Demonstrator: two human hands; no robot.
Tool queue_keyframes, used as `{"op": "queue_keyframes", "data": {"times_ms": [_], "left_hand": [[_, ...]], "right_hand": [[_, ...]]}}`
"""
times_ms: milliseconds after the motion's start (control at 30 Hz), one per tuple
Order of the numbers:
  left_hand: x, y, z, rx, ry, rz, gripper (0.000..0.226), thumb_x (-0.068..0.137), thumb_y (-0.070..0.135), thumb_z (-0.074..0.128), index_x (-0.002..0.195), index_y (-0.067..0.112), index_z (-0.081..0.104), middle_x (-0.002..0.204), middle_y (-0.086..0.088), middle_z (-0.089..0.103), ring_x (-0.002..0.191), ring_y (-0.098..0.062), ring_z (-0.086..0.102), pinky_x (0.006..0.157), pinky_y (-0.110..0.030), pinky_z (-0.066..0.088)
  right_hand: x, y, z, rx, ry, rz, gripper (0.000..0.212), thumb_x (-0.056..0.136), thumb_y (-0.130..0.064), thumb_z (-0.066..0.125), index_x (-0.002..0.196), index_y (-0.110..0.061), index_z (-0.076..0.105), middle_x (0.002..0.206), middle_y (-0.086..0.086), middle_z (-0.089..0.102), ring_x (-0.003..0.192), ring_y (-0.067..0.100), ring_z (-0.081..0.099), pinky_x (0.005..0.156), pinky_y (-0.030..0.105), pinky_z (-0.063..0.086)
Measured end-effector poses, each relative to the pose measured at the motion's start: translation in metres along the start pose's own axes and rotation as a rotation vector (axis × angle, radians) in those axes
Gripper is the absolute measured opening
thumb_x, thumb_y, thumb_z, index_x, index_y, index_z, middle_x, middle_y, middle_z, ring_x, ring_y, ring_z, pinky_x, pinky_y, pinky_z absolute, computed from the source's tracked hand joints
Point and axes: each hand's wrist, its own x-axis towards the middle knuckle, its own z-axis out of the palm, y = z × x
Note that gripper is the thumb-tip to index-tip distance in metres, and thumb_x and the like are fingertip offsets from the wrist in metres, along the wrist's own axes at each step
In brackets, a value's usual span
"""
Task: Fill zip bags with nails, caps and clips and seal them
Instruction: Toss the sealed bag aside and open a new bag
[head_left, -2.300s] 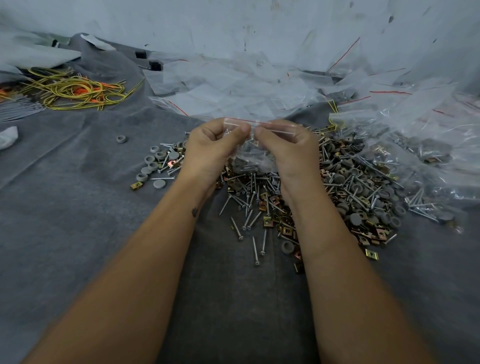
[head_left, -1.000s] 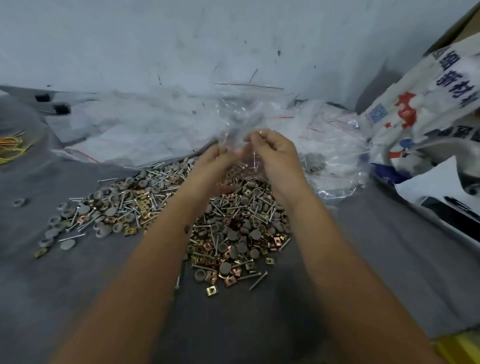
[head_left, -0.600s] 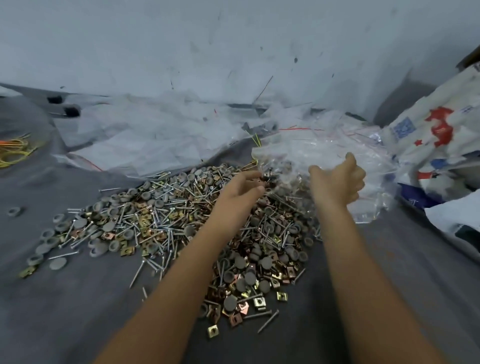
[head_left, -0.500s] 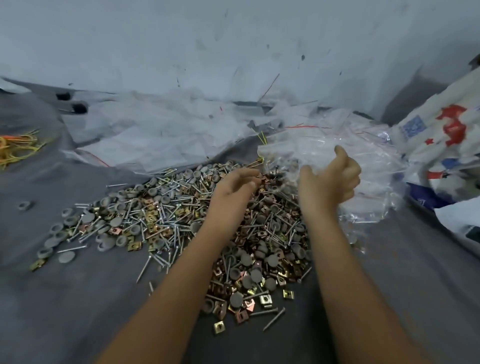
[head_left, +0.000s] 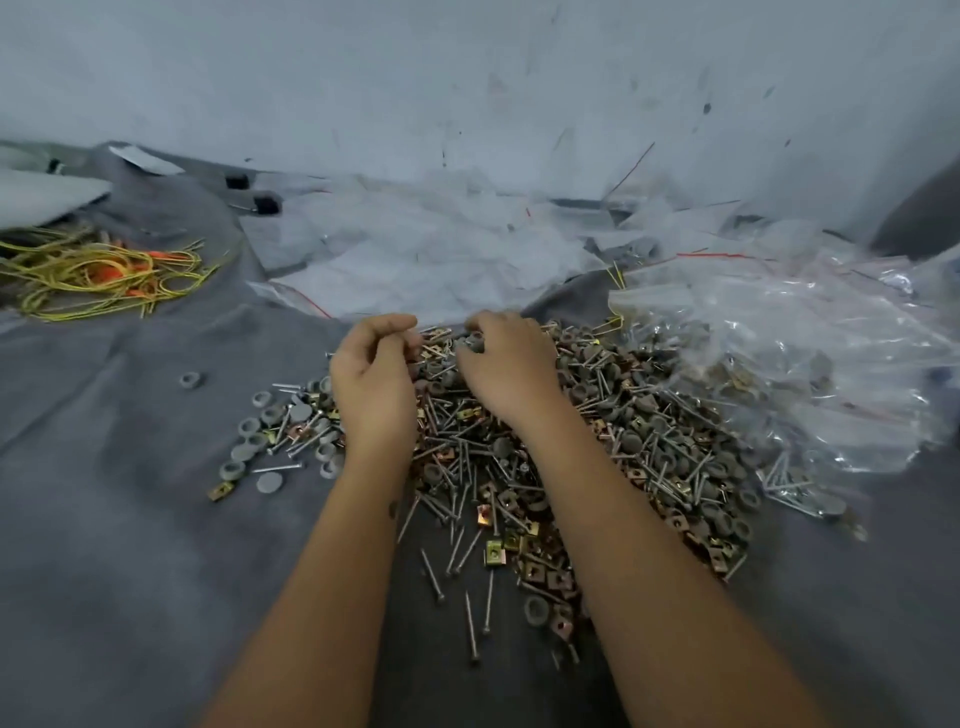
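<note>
Grey cloth (head_left: 130, 519) under a scuffed wall carries the heap of nails, caps and clips (head_left: 597, 441), filled bags (head_left: 779, 364) piled at its right. No bag is in hand — picking for a fresh one seems underway. Left hand (head_left: 374, 384) and right hand (head_left: 506, 364) hover side by side over the heap's far edge, fingers curled; what they pinch, I cannot tell.

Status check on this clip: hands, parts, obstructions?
Both hands, left hand and right hand, curled over hardware pile; grip unclear. Filled bags heaped right. Nothing blocking.
</note>
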Motion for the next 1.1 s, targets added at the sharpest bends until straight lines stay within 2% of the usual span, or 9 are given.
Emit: {"op": "queue_keyframes", "data": {"times_ms": [200, 367, 433, 533, 633, 733, 767, 833, 1100], "left_hand": [[0.018, -0.003, -0.015, -0.139, 0.113, -0.015, 0.031, 0.092, -0.004, 0.047, 0.082, 0.015, 0.069, 0.067, 0.008, 0.066, 0.073, -0.014, 0.06, 0.071, -0.027, 0.052], [0.023, -0.012, -0.016, -0.21, 0.129, -0.026, 0.032, 0.093, -0.007, 0.048, 0.078, 0.013, 0.069, 0.066, 0.006, 0.066, 0.069, -0.007, 0.061, 0.072, -0.025, 0.054], [0.025, -0.016, -0.016, -0.254, 0.157, -0.039, 0.033, 0.093, -0.007, 0.048, 0.077, 0.012, 0.07, 0.066, 0.004, 0.065, 0.068, -0.006, 0.062, 0.07, -0.023, 0.055], [0.028, -0.018, -0.017, -0.331, 0.201, -0.045, 0.038, 0.092, -0.009, 0.047, 0.072, 0.014, 0.07, 0.065, 0.002, 0.064, 0.066, -0.008, 0.061, 0.065, -0.02, 0.055], [0.031, -0.017, -0.018, -0.393, 0.234, -0.056, 0.032, 0.092, -0.009, 0.046, 0.078, 0.01, 0.068, 0.074, -0.004, 0.067, 0.071, -0.011, 0.064, 0.067, -0.019, 0.054], [0.034, -0.015, -0.019, -0.418, 0.263, -0.112, 0.025, 0.094, -0.005, 0.047, 0.088, 0.009, 0.067, 0.095, -0.008, 0.07, 0.084, -0.01, 0.07, 0.073, -0.017, 0.054], [0.035, -0.013, -0.019, -0.431, 0.26, -0.135, 0.024, 0.094, -0.004, 0.047, 0.09, 0.009, 0.067, 0.098, -0.007, 0.07, 0.084, -0.009, 0.07, 0.073, -0.017, 0.053], [0.036, -0.01, -0.019, -0.441, 0.252, -0.169, 0.024, 0.095, -0.003, 0.047, 0.093, 0.011, 0.066, 0.103, -0.005, 0.069, 0.088, -0.006, 0.07, 0.075, -0.016, 0.054], [0.031, -0.001, -0.019, -0.246, 0.18, -0.207, 0.022, 0.096, 0.003, 0.051, 0.102, 0.02, 0.064, 0.112, 0.0, 0.06, 0.09, -0.002, 0.063, 0.089, -0.021, 0.051]], "right_hand": [[0.079, -0.01, 0.026, 0.08, -0.036, 0.173, 0.057, 0.091, -0.032, 0.05, 0.142, -0.01, 0.037, 0.144, 0.016, 0.038, 0.132, 0.035, 0.034, 0.107, 0.044, 0.033], [0.134, 0.019, 0.037, 0.167, -0.081, 0.413, 0.076, 0.093, -0.037, 0.048, 0.154, -0.017, 0.006, 0.16, 0.016, -0.015, 0.148, 0.035, -0.005, 0.119, 0.049, 0.015], [0.145, 0.022, 0.04, 0.172, -0.157, 0.5, 0.092, 0.09, -0.055, 0.051, 0.154, -0.024, -0.007, 0.157, 0.017, -0.027, 0.147, 0.041, -0.004, 0.118, 0.053, 0.014], [0.152, 0.005, 0.051, 0.028, -0.362, 0.475, 0.109, 0.075, -0.079, 0.053, 0.154, -0.031, -0.004, 0.16, 0.021, -0.012, 0.146, 0.044, -0.003, 0.114, 0.06, 0.005], [0.145, -0.034, 0.067, -0.166, -0.576, 0.151, 0.086, 0.073, -0.061, 0.066, 0.147, -0.034, 0.033, 0.159, 0.014, 0.019, 0.144, 0.043, 0.007, 0.11, 0.065, 0.011], [0.131, -0.065, 0.062, -0.064, -0.633, -0.143, 0.049, 0.078, -0.031, 0.073, 0.126, -0.022, 0.064, 0.131, 0.006, 0.058, 0.122, 0.026, 0.05, 0.105, 0.04, 0.039], [0.125, -0.069, 0.057, 0.038, -0.634, -0.168, 0.039, 0.079, -0.02, 0.075, 0.116, -0.015, 0.07, 0.112, 0.005, 0.066, 0.102, 0.019, 0.061, 0.089, 0.026, 0.05], [0.113, -0.07, 0.044, 0.159, -0.576, -0.183, 0.026, 0.082, -0.009, 0.071, 0.108, -0.01, 0.074, 0.093, 0.002, 0.07, 0.076, 0.012, 0.063, 0.062, 0.014, 0.049], [0.061, -0.036, 0.001, 0.272, -0.127, -0.033, 0.028, 0.097, -0.029, 0.048, 0.1, -0.02, 0.074, 0.114, -0.003, 0.069, 0.103, 0.018, 0.059, 0.091, 0.037, 0.044]]}}
